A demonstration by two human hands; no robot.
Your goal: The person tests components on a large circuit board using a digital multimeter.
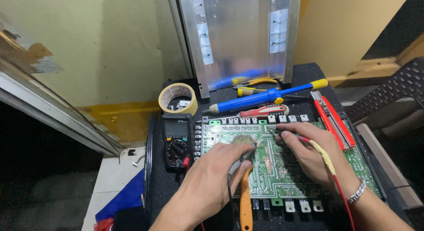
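Gripping an orange-handled brush [245, 196], left hand [211, 178] closed around it, bristles [242, 140] pressed on the green circuit board [282, 169] near its left half. Pinching a red probe [304, 139] between fingers, right hand [309, 153] resting on the board's middle, red lead [342, 195] trailing past the wrist. Lying centred on the black surface [309, 76], board flanked by a multimeter [176, 140] at the left edge. Near the far edge: tape roll [178, 98], blue desoldering pump [265, 96], red-and-white screwdriver [264, 111].
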